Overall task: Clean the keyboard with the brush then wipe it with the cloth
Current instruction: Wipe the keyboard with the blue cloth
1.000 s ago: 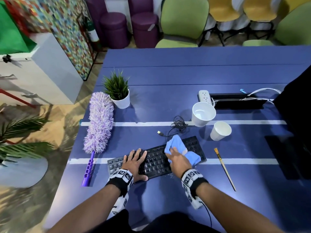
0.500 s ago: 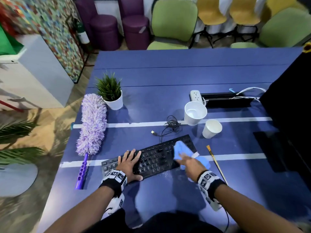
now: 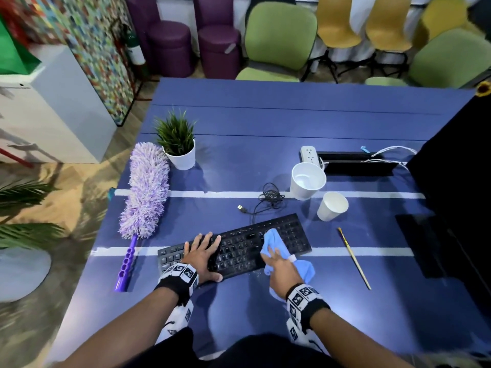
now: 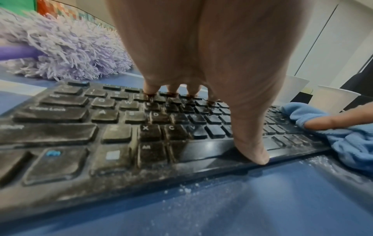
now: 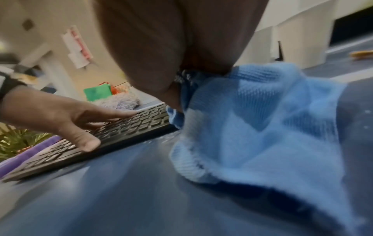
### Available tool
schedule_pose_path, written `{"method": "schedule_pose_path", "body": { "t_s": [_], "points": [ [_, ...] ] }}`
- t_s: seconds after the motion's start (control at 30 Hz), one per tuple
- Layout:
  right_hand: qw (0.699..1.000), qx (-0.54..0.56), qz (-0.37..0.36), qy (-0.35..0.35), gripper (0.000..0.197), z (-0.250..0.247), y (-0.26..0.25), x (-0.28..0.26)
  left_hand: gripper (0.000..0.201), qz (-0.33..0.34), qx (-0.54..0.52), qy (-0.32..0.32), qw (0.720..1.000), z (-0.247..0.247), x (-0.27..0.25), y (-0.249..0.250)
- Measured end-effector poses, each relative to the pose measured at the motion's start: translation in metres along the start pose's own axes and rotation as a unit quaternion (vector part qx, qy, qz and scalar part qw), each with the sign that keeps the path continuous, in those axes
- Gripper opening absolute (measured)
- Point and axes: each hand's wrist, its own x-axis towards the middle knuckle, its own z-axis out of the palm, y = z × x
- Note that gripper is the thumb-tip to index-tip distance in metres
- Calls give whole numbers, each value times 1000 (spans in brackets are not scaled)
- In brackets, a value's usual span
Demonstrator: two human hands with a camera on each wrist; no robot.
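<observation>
Dusty black keyboard (image 3: 236, 248) lies flat; crumpled blue cloth (image 3: 279, 248) drapes over it (brush (image 3: 354, 258) alongside).

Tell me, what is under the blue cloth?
Part of the blue cloth lies on the black keyboard, and part hangs over onto the blue table. The right hand presses it down. The keys beneath it are covered.

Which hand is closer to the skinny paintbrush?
The right hand. It holds the blue cloth on the keyboard's right part, nearer the paintbrush. The left hand rests on the keyboard's left part, farther away.
</observation>
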Motion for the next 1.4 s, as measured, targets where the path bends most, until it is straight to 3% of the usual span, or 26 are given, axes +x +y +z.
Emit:
{"method": "schedule_pose_path", "body": {
  "t_s": [0.13,0.2,0.37,0.43,0.57,0.67,0.83,1.03,1.23,1.4],
  "points": [
    [993,-33,92,68,73,-21,23,17,116,-3,-1,3,1000,1,-1,0],
    [991,-34,102,77,71,-16,12,16,116,-4,2,4,1000,-1,-3,1],
    [997,-45,-50,-39,65,24,-42,5,116,0,8,-4,1000,-4,-5,5],
    [992,-87,-75,-55,70,27,-48,9,120,8,1,-7,1000,-5,-11,-1],
    [997,-16,-5,71,65,-2,-44,32,144,-42,42,14,998,-7,-28,-38],
    [987,2,38,155,54,-17,-42,46,146,-83,51,15,995,-3,-54,-86],
    [989,-27,87,114,55,12,-72,67,137,-39,31,-9,999,3,-67,-115],
    [998,-44,-42,15,61,58,-128,73,135,-12,52,18,998,5,-68,-124],
    [986,-53,124,98,59,23,-101,84,135,-4,63,41,997,1,-71,-126],
    [992,-40,91,79,50,56,-162,80,148,-24,64,24,997,3,-67,-133]
  ]
}}
